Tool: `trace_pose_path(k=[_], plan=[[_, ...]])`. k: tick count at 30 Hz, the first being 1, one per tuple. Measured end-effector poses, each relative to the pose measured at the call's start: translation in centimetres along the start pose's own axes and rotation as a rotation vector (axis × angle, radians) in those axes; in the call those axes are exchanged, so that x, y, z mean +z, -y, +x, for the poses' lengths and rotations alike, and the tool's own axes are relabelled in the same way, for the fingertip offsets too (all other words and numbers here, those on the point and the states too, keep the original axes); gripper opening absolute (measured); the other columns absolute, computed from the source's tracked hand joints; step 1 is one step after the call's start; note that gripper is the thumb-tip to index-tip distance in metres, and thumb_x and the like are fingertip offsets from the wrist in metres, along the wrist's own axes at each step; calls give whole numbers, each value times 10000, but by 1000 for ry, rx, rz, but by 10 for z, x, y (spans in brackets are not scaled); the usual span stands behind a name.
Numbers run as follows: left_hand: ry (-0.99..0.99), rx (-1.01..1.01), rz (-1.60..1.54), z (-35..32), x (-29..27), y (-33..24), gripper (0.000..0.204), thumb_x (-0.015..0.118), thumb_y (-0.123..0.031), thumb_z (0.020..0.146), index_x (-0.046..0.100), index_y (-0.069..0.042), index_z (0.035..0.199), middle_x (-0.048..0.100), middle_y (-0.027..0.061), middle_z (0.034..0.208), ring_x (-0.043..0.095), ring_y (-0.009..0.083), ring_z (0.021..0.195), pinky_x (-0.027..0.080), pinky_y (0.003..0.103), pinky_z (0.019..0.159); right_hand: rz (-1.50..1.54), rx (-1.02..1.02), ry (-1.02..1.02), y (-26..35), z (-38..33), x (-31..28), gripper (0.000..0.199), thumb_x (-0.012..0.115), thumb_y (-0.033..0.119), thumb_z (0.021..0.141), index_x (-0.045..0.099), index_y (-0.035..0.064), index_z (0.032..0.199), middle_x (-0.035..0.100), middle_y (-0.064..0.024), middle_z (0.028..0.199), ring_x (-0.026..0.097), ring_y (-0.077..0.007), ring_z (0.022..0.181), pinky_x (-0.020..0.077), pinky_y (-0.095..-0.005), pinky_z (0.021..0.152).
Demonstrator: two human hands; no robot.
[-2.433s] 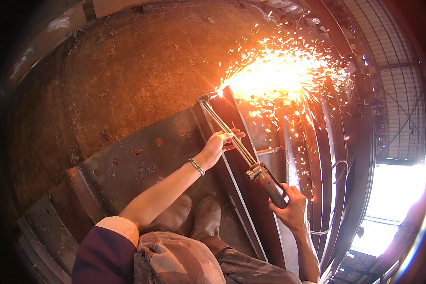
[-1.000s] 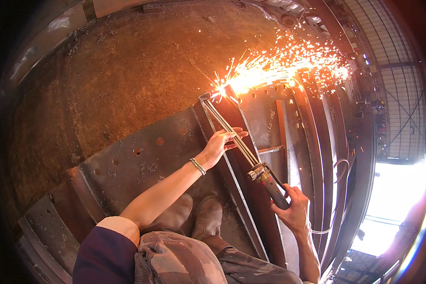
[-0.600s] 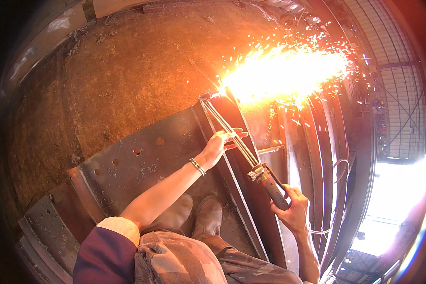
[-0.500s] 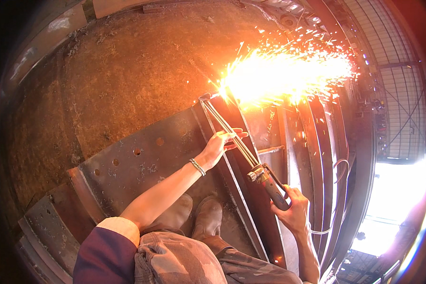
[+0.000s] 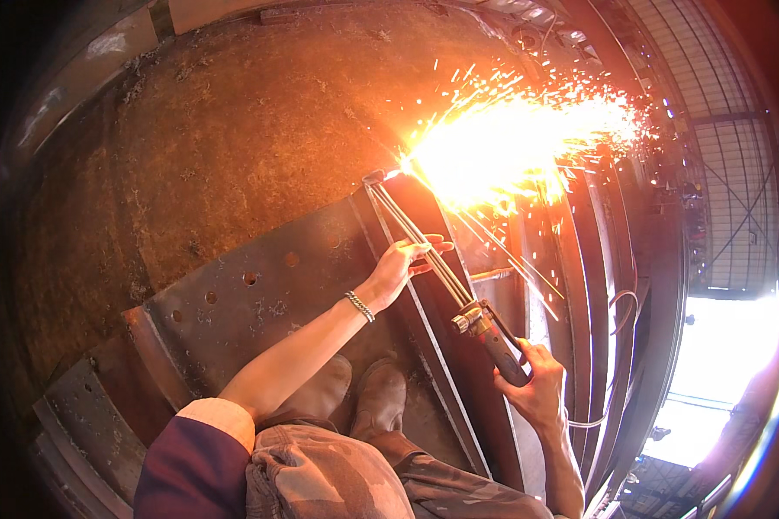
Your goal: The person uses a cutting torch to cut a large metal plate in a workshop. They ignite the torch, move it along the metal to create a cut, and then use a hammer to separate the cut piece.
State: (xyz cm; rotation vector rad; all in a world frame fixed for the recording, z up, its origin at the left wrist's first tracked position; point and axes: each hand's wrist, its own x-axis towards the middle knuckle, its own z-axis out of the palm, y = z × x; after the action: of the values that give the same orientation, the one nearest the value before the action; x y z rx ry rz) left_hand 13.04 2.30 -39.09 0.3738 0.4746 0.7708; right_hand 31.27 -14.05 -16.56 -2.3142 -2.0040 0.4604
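Note:
My right hand is wrapped round the dark handle of a cutting torch, by its lever. Further up, my left hand holds the torch's slim metal tubes, thumb on one side and fingers stretched beneath. The torch head rests near the far end of a long dark steel beam, close to a large rusty plate. From the tip a dazzling white-yellow jet of sparks sprays away to the right. Its glare hides the exact cutting spot.
The rusty plate spreads across the far left. A steel piece with round holes lies left of my boots. Several upright steel ribs stand to the right, with a pale hose among them.
The spark jet has changed shape, with a few long streaks now falling toward the lower right. Both hands and the torch are practically in the same place.

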Motion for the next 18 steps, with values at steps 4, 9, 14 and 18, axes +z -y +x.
trace_pose_path(k=[4,9,14,18], plan=[[15,9,0,-1,0,0,353,455,-194,1077,594,-40,1363,650,132,1382,563,201,1334,421,403,1115,0,17,10,0,-1,-1,572,844,235,704,673,-24,1184,612,-163,865,650,-312,747,522,-426,684],[20,17,2,-1,0,-1,357,458,-200,1072,596,-42,1362,648,133,1383,570,198,1312,428,398,1104,16,49,22,1,-2,-1,572,844,226,703,672,-27,1186,617,-166,871,650,-314,757,527,-428,696],[3,15,37,-4,1,-2,371,461,-209,1058,600,-40,1358,647,130,1385,582,191,1243,421,385,1093,10,-48,-23,-2,-2,1,580,843,223,706,668,-30,1198,633,-177,899,659,-324,781,538,-427,719],[7,26,42,-2,0,0,372,457,-200,1057,599,-32,1356,644,152,1382,570,201,1273,410,395,1108,13,-2,0,0,-3,-1,588,844,226,707,665,-28,1206,636,-181,907,665,-327,793,541,-430,727]])
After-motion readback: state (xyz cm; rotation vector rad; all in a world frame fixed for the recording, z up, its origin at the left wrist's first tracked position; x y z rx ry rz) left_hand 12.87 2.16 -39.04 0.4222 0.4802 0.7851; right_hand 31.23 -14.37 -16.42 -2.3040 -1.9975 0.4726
